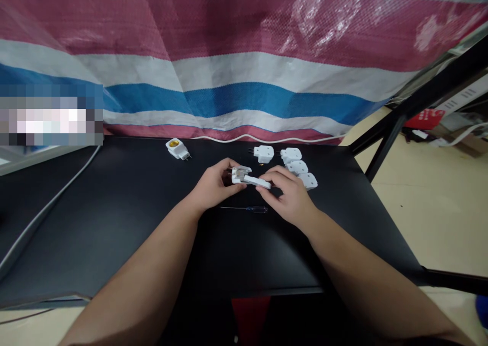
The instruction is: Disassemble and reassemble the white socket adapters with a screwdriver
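Over the middle of the black table, my left hand (215, 184) grips a white plug housing (237, 175) with metal prongs pointing left. My right hand (286, 189) pinches a flat white cover piece (258, 181), whose left end meets the housing. The housing looks open, with its inner parts partly visible. Just below the hands lies a screwdriver (257, 209) with a clear bluish handle, its shaft pointing left. Behind my right hand are several white plug adapters (291, 155), one of them standing apart (266, 153) to the left.
A white plug piece with a yellow round inside (174, 143) lies at the back left of the table (145, 244). A white cable (244, 139) runs along the back edge before a striped sheet (236, 99). Another cable (57, 198) crosses the left side. A black frame (392, 127) stands right.
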Tool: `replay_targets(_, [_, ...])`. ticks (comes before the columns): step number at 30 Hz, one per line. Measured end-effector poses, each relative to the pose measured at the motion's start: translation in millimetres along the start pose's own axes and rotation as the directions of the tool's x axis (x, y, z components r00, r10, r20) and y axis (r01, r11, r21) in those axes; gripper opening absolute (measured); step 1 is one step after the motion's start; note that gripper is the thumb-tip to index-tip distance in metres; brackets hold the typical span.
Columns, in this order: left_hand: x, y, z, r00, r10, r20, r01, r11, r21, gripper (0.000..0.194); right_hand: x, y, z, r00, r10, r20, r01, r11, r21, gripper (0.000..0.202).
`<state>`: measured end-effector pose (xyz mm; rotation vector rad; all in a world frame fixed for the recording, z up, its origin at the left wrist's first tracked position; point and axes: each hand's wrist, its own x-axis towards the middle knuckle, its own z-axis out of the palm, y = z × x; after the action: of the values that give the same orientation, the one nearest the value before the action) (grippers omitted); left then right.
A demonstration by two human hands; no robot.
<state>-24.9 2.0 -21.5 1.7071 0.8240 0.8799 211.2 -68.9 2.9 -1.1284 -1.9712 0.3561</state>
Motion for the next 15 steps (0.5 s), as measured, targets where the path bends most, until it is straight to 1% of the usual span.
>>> replay_targets(2, [1,-2,-2.4,0.998,0.010,-0.064,-0.009,1.000,0.017,0.042,0,1,1,0.999,0.034,0.025,-0.034,0.999,0.026,0.010])
replay_targets(4, [2,-4,-4.8,0.995,0.025,-0.101,-0.021,0.999,0.039,0.047,-1,4,3,0.993,0.103,0.063,-0.108,0.991,0.082,0.009])
replay_targets(6, [3,-4,-6.4,0.993,0.035,-0.114,-0.028,0.998,0.060,0.051,-2,7,6,0.975,0.188,0.119,-0.205,0.967,0.151,0.011])
replay_targets(9, [3,-4,-7.4,0.993,0.029,-0.111,-0.021,0.997,0.069,0.043,-4,12,11,0.941,0.282,0.187,-0.320,0.921,0.224,0.014])
replay_targets(11, [4,-4,-7.6,0.994,0.018,-0.110,-0.010,0.997,0.070,0.039,-5,14,13,0.931,0.307,0.197,-0.350,0.905,0.243,0.013])
replay_targets(15, [4,-6,-8.1,0.993,-0.008,-0.116,0.015,0.998,0.059,0.041,-4,14,13,0.934,0.301,0.192,-0.343,0.907,0.245,0.012])
